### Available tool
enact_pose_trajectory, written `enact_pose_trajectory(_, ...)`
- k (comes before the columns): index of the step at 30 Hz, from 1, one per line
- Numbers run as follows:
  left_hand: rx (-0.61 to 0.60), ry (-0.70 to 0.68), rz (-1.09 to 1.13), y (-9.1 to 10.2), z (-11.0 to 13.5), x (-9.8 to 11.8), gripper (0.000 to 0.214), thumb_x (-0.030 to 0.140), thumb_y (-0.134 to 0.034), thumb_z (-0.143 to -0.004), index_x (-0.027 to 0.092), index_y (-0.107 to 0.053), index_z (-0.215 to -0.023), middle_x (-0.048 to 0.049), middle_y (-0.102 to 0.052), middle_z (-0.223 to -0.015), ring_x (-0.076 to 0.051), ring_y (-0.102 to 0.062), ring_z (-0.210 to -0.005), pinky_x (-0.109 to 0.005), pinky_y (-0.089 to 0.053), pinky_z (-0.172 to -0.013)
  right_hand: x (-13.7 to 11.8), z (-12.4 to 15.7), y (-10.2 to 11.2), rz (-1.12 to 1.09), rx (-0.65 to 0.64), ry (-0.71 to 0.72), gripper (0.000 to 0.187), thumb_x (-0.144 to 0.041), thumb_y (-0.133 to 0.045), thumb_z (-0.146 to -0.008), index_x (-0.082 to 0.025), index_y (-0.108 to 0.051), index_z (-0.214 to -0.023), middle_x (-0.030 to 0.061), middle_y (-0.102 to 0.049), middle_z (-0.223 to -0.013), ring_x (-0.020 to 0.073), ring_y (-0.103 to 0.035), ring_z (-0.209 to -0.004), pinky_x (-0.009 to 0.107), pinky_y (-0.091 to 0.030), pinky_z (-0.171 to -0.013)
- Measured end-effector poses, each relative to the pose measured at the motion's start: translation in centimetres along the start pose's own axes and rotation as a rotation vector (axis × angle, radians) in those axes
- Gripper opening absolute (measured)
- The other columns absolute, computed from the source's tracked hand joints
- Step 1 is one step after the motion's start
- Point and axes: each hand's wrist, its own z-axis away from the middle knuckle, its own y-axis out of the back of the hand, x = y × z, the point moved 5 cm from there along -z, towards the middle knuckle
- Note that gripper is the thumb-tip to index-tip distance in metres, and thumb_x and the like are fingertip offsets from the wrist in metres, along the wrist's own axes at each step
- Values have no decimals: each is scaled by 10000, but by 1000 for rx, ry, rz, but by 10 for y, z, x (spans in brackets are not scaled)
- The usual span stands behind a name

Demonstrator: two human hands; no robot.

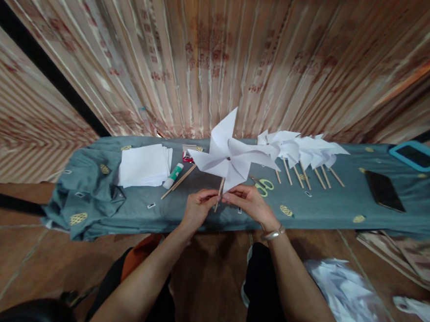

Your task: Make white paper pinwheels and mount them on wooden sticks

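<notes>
A white paper pinwheel on a thin wooden stick stands upright over the grey-blue cloth-covered bench. My left hand and my right hand both pinch the stick just below the paper blades, fingertips almost touching. A metal bracelet sits on my right wrist.
A stack of white paper squares, a glue stick and loose wooden sticks lie left of the pinwheel. Green-handled scissors and several finished pinwheels lie to the right, then a dark phone and a blue-cased tablet. Paper scraps litter the floor.
</notes>
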Motion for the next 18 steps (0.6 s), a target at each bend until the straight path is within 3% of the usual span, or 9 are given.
enact_pose_trajectory(4,38,10,-8,4,-1,-2,180,309,-770,-580,198,-771,-721,-17,-726,-716,-145,-629,-652,-250,-494,-645,-4,5,22,50,0,-54,324,-471,-806,-630,-189,-742,-775,28,-747,-753,146,-664,-701,259,-491,-667)
enact_pose_trajectory(9,43,27,16,4,-1,-2,181,310,-778,-565,201,-771,-709,-16,-725,-705,-140,-623,-647,-250,-489,-650,-6,6,44,38,155,-28,322,-468,-812,-622,-199,-734,-781,32,-749,-750,149,-656,-689,276,-491,-684)
enact_pose_trajectory(13,16,32,30,1,0,-4,182,309,-779,-564,198,-771,-709,-19,-723,-709,-140,-620,-642,-248,-488,-633,-7,4,42,-110,277,51,384,-411,-867,-547,-238,-713,-854,-5,-744,-794,145,-660,-737,275,-502,-739)
enact_pose_trajectory(18,2,40,18,-1,0,-6,182,302,-780,-565,192,-771,-710,-15,-718,-702,-130,-610,-629,-235,-474,-613,-10,2,33,-156,253,88,358,-417,-860,-561,-223,-701,-817,-16,-721,-745,128,-630,-675,256,-496,-696)
